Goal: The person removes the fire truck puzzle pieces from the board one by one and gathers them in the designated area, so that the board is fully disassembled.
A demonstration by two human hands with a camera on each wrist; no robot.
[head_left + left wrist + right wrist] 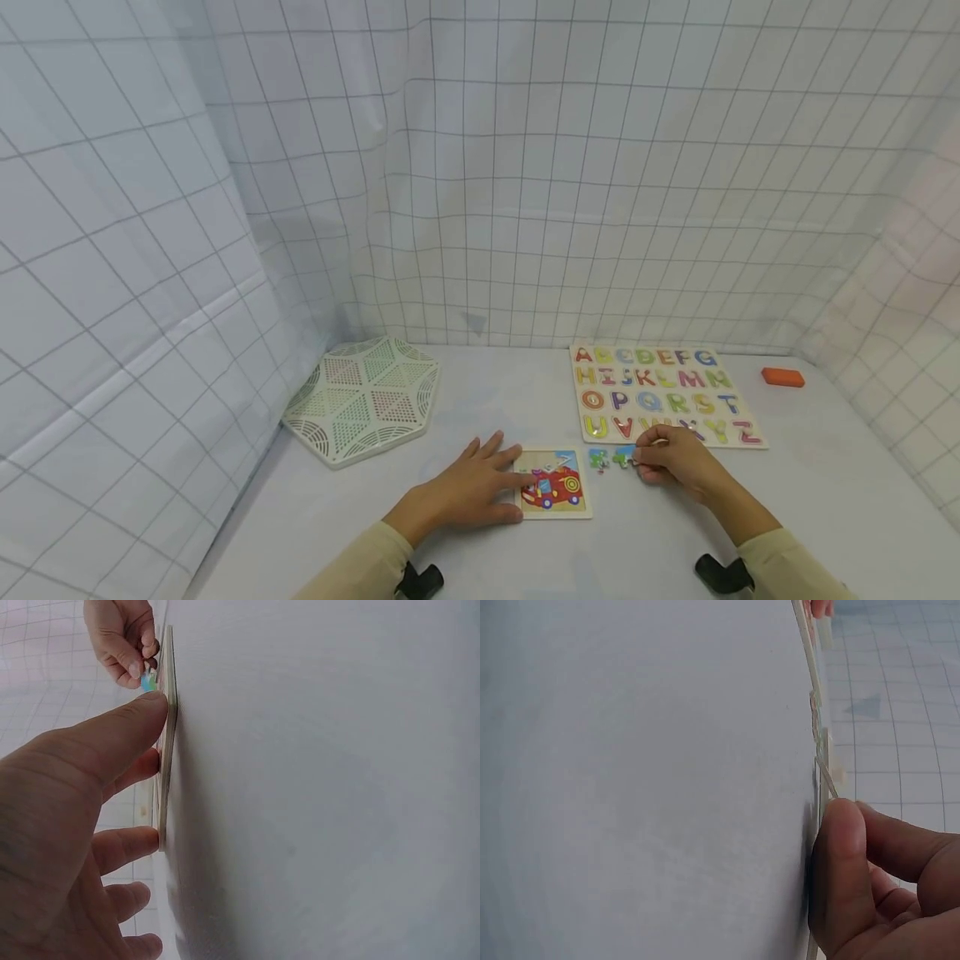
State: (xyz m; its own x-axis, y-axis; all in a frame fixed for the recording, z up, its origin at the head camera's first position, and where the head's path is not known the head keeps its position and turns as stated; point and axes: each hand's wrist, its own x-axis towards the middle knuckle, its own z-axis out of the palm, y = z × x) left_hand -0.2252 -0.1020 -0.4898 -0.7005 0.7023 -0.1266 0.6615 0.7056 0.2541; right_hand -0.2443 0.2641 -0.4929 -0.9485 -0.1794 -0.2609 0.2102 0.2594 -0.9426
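Note:
My left hand (476,485) lies with its fingers spread on the left side of a small wooden jigsaw puzzle board (557,514) that shows a red vehicle. In the left wrist view its thumb (135,720) rests at the board's edge. To the right of the board, my right hand (678,460) pinches a blue and green puzzle piece (624,456) between thumb and fingertips. The right wrist view shows this piece (827,778) edge-on, tilted. A second puzzle piece (598,459) lies on the table between the board and the pinched one.
Behind my right hand lies an alphabet board (579,392) with colourful letters. A white hexagonal perforated game board (352,457) rests at the left. An orange block (782,377) is at the far right. Grid-patterned white curtains (480,208) enclose the table (480,567).

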